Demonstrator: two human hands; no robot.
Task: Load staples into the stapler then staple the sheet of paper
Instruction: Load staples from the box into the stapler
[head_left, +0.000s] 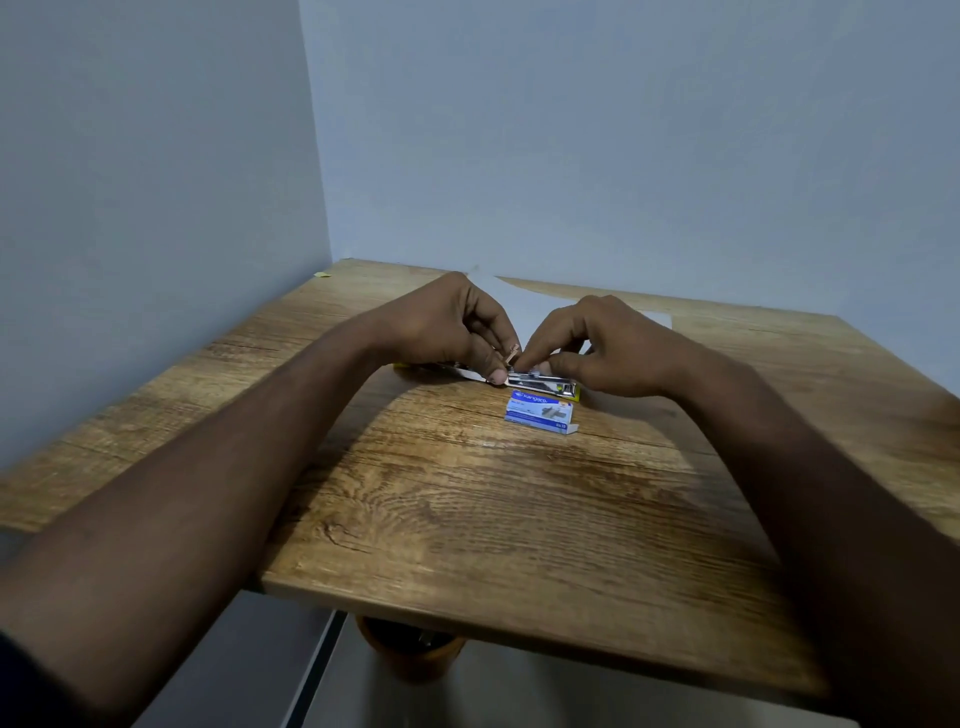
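Observation:
A metal stapler (545, 383) with yellow trim lies opened flat on the wooden table (519, 509), its channel facing up. My left hand (457, 327) presses down on the stapler's left half, thumb on the metal. My right hand (608, 343) pinches a short strip of staples (511, 355) over the channel, its fingertips touching the stapler. A small blue staple box (540, 413) rests just in front of the stapler with its right flap open. A white sheet of paper (524, 306) lies behind my hands, mostly hidden by them.
The table stands in a corner between two pale blue walls. A small yellow scrap (323, 274) lies at the table's far left edge by the wall. Below the front edge an orange round container (410, 654) shows under the table.

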